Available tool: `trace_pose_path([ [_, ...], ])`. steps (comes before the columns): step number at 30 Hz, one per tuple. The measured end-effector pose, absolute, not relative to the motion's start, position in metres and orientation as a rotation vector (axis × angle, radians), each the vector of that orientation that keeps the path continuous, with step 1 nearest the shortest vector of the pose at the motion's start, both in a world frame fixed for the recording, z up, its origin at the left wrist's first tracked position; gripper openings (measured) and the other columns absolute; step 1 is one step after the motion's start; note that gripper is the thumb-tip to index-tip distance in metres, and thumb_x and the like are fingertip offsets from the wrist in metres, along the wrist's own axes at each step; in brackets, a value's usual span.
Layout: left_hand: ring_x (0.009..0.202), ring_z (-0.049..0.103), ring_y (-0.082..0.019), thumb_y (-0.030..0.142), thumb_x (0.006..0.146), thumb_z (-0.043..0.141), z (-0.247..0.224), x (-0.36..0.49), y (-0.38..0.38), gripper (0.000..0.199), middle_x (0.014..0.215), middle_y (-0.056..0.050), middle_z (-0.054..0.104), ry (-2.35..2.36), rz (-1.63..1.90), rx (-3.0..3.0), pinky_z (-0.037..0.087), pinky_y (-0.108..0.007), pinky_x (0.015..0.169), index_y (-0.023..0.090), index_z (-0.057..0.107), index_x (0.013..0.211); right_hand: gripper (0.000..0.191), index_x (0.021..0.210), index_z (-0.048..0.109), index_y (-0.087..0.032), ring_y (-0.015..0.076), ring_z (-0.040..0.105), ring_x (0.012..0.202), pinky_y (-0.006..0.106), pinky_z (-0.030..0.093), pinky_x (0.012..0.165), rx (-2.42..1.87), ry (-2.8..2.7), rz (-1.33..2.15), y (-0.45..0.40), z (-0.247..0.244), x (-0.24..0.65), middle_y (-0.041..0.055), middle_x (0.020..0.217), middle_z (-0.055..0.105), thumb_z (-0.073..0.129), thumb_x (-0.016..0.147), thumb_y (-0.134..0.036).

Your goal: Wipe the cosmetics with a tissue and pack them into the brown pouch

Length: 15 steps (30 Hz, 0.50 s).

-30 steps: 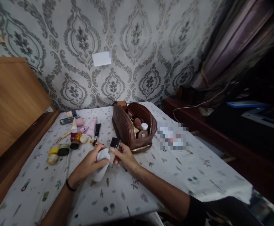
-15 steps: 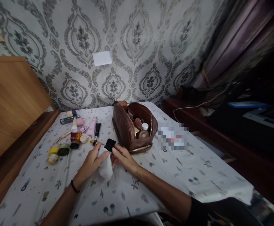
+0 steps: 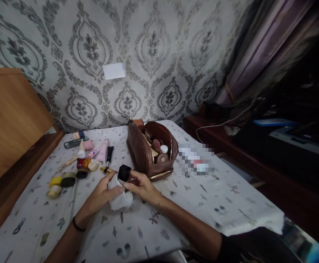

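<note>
My left hand (image 3: 104,191) is closed on a crumpled white wipe (image 3: 120,200) that hangs below the fingers. Pinched in my right hand (image 3: 143,187) is a small square black case (image 3: 124,173), with the wipe pressed against its lower left side. Just beyond the hands stands a brown leather toiletry bag (image 3: 140,149), unzipped. Inside it are a white-capped jar (image 3: 164,149), a pink rounded item (image 3: 156,144) and other things I cannot make out. A gold tube (image 3: 106,170) lies close to my left fingertips.
Several cosmetics lie on the left of the patterned tablecloth (image 3: 137,233), among them a pink tube (image 3: 103,151), a black tube (image 3: 109,155) and a yellow-lidded jar (image 3: 56,181). A wooden panel (image 3: 14,120) borders the left. A white cable (image 3: 225,123) runs along the right.
The black case has turned a little in my fingers, showing its glossy face. The wipe has bunched up beneath it. The whole view has shifted slightly.
</note>
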State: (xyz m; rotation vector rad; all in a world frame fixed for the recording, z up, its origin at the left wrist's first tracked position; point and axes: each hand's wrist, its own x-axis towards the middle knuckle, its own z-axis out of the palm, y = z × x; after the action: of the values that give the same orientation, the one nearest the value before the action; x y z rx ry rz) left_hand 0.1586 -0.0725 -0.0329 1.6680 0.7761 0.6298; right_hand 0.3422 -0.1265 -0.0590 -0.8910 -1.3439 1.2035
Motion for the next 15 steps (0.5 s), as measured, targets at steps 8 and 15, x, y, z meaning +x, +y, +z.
trace_pose_path([
  [8,0.114,0.060,-0.028,0.030,0.072,0.076,-0.039,0.159,-0.081,0.051,0.119,-0.005,0.069,0.699,0.521,1.806,0.046,-0.037,0.100,0.022,0.062,0.120,0.021,0.084,0.063,-0.016,0.0107,0.051,0.065,0.021,0.042,0.057,-1.122,-1.557,1.055,-0.154,-0.011,0.368,-0.0030,0.072,0.057,0.076,0.075,-0.030],
  [15,0.108,0.063,-0.027,0.044,0.079,0.070,-0.038,0.158,-0.087,0.047,0.118,-0.008,0.069,0.779,0.447,1.755,0.049,-0.034,0.093,0.022,0.064,0.120,0.019,0.090,0.069,-0.020,0.0172,0.066,0.066,0.029,0.056,0.058,-1.073,-1.494,1.040,-0.170,0.051,0.424,0.0013,0.075,0.068,0.074,0.082,-0.036],
])
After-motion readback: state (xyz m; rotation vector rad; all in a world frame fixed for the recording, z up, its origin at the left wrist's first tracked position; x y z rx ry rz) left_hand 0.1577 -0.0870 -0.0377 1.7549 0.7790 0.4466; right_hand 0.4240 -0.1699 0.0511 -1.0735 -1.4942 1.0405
